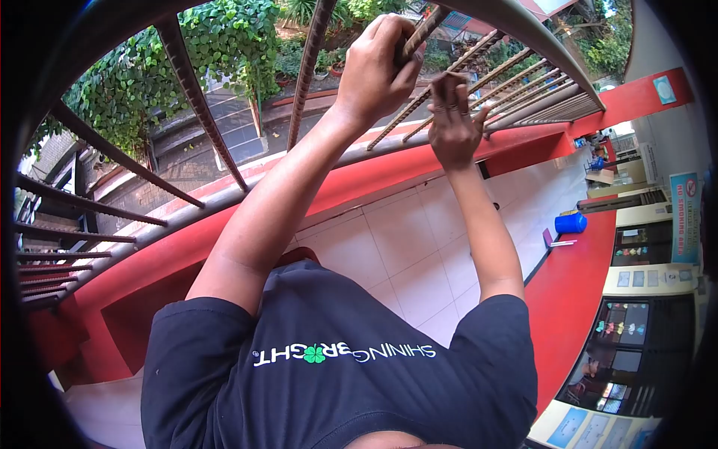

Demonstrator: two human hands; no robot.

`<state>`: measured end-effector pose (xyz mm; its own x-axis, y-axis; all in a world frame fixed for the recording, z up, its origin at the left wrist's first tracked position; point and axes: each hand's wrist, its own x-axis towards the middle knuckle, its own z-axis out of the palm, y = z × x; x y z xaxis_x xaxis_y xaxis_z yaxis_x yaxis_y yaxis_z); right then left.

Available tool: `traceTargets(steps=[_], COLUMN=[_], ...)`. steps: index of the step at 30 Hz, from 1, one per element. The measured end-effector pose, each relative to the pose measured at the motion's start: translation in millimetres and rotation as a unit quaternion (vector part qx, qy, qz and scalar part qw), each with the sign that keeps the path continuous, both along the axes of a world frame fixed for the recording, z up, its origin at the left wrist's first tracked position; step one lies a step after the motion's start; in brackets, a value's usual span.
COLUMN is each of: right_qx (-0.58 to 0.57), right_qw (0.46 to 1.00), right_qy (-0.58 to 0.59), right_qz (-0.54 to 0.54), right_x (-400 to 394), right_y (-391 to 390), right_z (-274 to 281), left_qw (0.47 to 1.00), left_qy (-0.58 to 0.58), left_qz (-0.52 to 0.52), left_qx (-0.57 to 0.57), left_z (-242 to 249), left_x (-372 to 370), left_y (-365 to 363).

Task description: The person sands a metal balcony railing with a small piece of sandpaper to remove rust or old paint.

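My left hand (378, 71) is wrapped round a ribbed metal bar (425, 34) of the railing, near the top of the view. Just right of it and slightly lower, my right hand (455, 123) is raised with its back towards me. Its fingers point up, a little bent and smeared at the tips, and the thumb stands apart on the right. Nothing shows in that hand. It overlaps the row of slanted bars (508, 78) behind it.
A red ledge (359, 176) runs below the railing's lower rail (224, 196). Leafy plants (217, 45) grow beyond the bars. Pale floor tiles (404, 232) lie below my arms. At right, a blue container (571, 223) stands on a red surface (576, 299), near a no-smoking sign (684, 217).
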<state>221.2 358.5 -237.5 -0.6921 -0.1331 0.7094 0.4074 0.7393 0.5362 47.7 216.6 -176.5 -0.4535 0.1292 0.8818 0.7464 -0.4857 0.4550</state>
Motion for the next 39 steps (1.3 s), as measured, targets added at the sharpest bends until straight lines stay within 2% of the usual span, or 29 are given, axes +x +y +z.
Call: traceTargets(steps=[1, 2, 3, 5, 7, 15, 17, 19, 21, 23, 24, 27, 28, 31, 32, 35, 37, 38, 39], right_qx=[0.106, 0.102, 0.110, 0.097, 0.093, 0.065, 0.064, 0.061, 0.101, 0.156, 0.132, 0.117, 0.143, 0.124, 0.125, 0.088, 0.068, -0.037, -0.032], right_qw=[0.989, 0.981, 0.970, 0.965, 0.966, 0.955, 0.955, 0.955, 0.946, 0.957, 0.971, 0.978, 0.967, 0.951, 0.952, 0.961, 0.942, 0.919, 0.907], right_qy=[-0.098, -0.160, -0.206, -0.236, -0.234, -0.272, -0.284, -0.284, -0.274, -0.216, -0.179, -0.160, -0.202, -0.266, -0.261, -0.253, -0.304, -0.348, -0.355], right_qz=[-0.026, 0.044, 0.068, 0.061, 0.058, 0.096, 0.048, 0.060, 0.138, 0.114, 0.087, 0.063, 0.059, 0.098, 0.103, 0.075, 0.126, 0.182, 0.222], right_x=[5, 8, 13, 20, 17, 20, 19, 13, 14, 13, 12, 10, 11, 16, 16, 17, 15, 9, 2], right_y=[-1, 0, -4, -8, -16, -15, -21, -14, 4, 11, 8, -6, -4, -6, -12, -19, -16, -12, -9], right_z=[-19, -47, -65, -95, -98, -121, -137, -122, -77, -32, -21, -35, -55, -131, -140, -146, -126, -112, -86], left_qw=[1.000, 1.000, 0.999, 0.999, 0.999, 0.999, 0.994, 0.995, 0.994, 0.993, 0.993, 0.993, 0.991, 0.990, 0.992, 0.990, 0.991, 0.993, 0.993], left_qy=[0.002, -0.002, -0.007, -0.002, -0.009, -0.002, -0.017, 0.001, -0.002, -0.018, -0.025, -0.031, -0.047, -0.051, -0.046, -0.055, -0.045, -0.033, -0.032], left_qz=[0.001, 0.010, 0.022, 0.029, -0.028, -0.032, -0.084, -0.085, -0.107, -0.112, -0.102, -0.096, -0.105, -0.106, -0.098, -0.112, -0.102, -0.089, -0.091], left_qx=[-0.007, -0.020, -0.030, -0.019, -0.018, -0.020, -0.062, -0.051, -0.036, -0.044, -0.055, -0.054, -0.061, -0.071, -0.070, -0.069, -0.075, -0.076, -0.075], left_z=[0, 1, 2, 5, 11, 9, 8, 7, 10, 6, 5, 6, 8, 9, 8, 7, 5, 6, 6], left_x=[1, 2, 2, 3, 3, 3, 1, -4, 1, 2, 2, 4, 6, 6, 4, 5, 5, 3, 3], left_y=[-1, -1, -1, -4, -13, -10, -10, -10, -11, -8, -8, -8, -10, -10, -11, -12, -11, -10, -10])
